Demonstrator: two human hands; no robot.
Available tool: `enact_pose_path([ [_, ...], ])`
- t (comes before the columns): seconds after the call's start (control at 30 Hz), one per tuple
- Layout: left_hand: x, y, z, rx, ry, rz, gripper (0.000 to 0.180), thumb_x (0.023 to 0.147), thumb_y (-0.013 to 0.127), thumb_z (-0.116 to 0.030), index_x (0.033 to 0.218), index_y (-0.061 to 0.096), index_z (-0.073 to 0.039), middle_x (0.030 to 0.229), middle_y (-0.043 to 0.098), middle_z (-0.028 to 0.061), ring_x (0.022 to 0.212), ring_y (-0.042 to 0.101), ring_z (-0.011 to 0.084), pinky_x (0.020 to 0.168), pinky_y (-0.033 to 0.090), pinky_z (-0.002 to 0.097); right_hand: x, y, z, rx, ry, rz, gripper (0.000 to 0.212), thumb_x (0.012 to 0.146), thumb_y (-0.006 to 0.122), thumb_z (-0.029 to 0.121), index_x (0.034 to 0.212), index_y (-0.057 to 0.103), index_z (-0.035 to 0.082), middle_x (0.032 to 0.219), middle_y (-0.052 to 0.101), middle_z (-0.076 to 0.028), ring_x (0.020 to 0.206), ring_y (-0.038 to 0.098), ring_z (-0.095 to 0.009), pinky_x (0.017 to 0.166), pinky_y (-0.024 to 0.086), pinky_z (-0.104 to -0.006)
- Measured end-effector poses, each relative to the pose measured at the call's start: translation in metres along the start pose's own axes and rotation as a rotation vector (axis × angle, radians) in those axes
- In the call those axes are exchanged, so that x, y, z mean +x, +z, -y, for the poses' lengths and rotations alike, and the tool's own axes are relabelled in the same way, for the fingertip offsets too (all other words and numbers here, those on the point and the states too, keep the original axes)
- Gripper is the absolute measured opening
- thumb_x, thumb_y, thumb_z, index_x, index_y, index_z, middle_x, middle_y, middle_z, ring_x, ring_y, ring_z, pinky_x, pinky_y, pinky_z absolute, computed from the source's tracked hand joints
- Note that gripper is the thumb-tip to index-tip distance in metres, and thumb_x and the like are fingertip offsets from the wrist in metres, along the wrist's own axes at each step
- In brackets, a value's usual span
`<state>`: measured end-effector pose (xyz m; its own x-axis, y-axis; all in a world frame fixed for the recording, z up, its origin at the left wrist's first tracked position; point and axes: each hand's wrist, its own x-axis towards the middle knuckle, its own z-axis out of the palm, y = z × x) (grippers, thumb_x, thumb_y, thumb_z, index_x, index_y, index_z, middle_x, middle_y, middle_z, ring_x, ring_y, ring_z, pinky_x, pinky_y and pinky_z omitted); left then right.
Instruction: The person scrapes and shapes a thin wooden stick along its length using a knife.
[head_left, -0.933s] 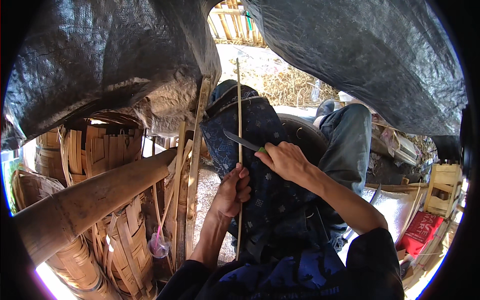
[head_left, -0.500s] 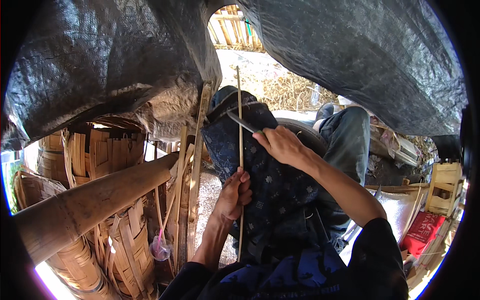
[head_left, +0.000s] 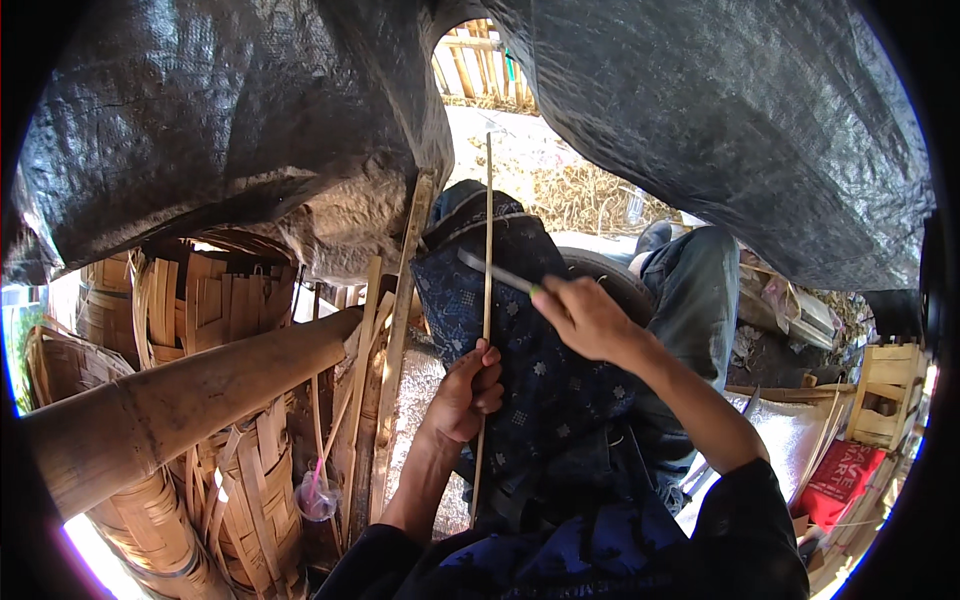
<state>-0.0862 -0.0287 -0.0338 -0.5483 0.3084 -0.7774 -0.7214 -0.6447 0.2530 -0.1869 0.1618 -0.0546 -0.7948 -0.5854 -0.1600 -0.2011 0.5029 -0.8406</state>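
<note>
My left hand (head_left: pixel 467 392) is closed round a long thin bamboo strip (head_left: pixel 488 250), with the thumb pointing up along it. The strip runs nearly upright in the view, from below my left fist up past my knee. In my right hand (head_left: pixel 592 318) is a knife (head_left: pixel 497 271), its handle mostly hidden by the fingers. The blade slants up and left across the strip, above the left hand; whether it touches cannot be told. Beneath both lies a dark blue patterned cloth (head_left: pixel 540 385) spread over my lap.
A thick bamboo pole (head_left: pixel 190 400) juts in from the left over woven bamboo baskets (head_left: pixel 165 530). Upright bamboo slats (head_left: pixel 400 350) stand beside my left arm. A plastic cup (head_left: pixel 316 500) hangs near them. Dark tarpaulin (head_left: pixel 720 130) drapes overhead. A red bag (head_left: pixel 842 482) lies right.
The right hand and knife have shifted slightly right and down, and the hand is a little blurred. My left hand keeps its hold on the strip. The whole view has tilted slightly.
</note>
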Motion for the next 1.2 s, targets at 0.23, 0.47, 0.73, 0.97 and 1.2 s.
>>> enact_pose_path([
  [0.23, 0.004, -0.003, -0.004, 0.019, -0.080, 0.059, 0.028, 0.097, 0.037, -0.037, 0.075, 0.041, -0.020, 0.055, 0.024, -0.0087, 0.042, 0.018, 0.0042, 0.039, 0.015, 0.0207, -0.018, 0.018, -0.007, -0.187, -0.045, 0.025, 0.034, 0.090, 0.053, 0.032, 0.073, 0.052, 0.002, 0.053, 0.054, -0.017, 0.053, 0.057, -0.036, 0.048, 0.044, -0.0443],
  [0.47, 0.006, 0.002, 0.001, 0.083, -0.026, -0.054, 0.030, 0.097, 0.035, -0.038, 0.074, 0.040, -0.019, 0.055, 0.022, -0.0082, 0.042, 0.016, 0.0041, 0.039, 0.014, 0.0210, -0.014, 0.024, -0.004, -0.264, -0.008, -0.028, 0.040, 0.089, 0.053, 0.038, 0.072, 0.056, 0.002, 0.052, 0.055, -0.017, 0.050, 0.057, -0.036, 0.047, 0.046, -0.0435],
  [0.73, 0.005, 0.010, 0.003, 0.155, 0.037, -0.154, 0.031, 0.098, 0.035, -0.038, 0.074, 0.041, -0.018, 0.054, 0.022, -0.0082, 0.042, 0.015, 0.0042, 0.039, 0.014, 0.0220, -0.009, 0.036, -0.004, -0.253, 0.037, -0.035, 0.042, 0.089, 0.053, 0.039, 0.071, 0.056, 0.001, 0.050, 0.054, -0.018, 0.049, 0.058, -0.037, 0.044, 0.047, -0.0440],
  [0.97, 0.004, 0.020, 0.013, 0.203, 0.084, -0.175, 0.031, 0.098, 0.036, -0.037, 0.074, 0.041, -0.018, 0.054, 0.023, -0.0083, 0.042, 0.016, 0.0043, 0.039, 0.014, 0.0220, 0.023, 0.030, -0.009, -0.304, 0.141, -0.157, 0.039, 0.091, 0.050, 0.034, 0.070, 0.052, 0.001, 0.051, 0.053, -0.020, 0.050, 0.056, -0.040, 0.046, 0.045, -0.0468],
  [1.2, 0.005, 0.007, 0.004, 0.084, 0.038, -0.082, 0.028, 0.096, 0.040, -0.036, 0.077, 0.044, -0.017, 0.055, 0.025, -0.0088, 0.042, 0.019, 0.0036, 0.039, 0.015, 0.0216, 0.024, 0.017, -0.008, -0.050, 0.116, -0.198, 0.034, 0.094, 0.046, 0.030, 0.083, 0.052, -0.001, 0.058, 0.054, -0.022, 0.059, 0.056, -0.040, 0.052, 0.042, -0.0463],
])
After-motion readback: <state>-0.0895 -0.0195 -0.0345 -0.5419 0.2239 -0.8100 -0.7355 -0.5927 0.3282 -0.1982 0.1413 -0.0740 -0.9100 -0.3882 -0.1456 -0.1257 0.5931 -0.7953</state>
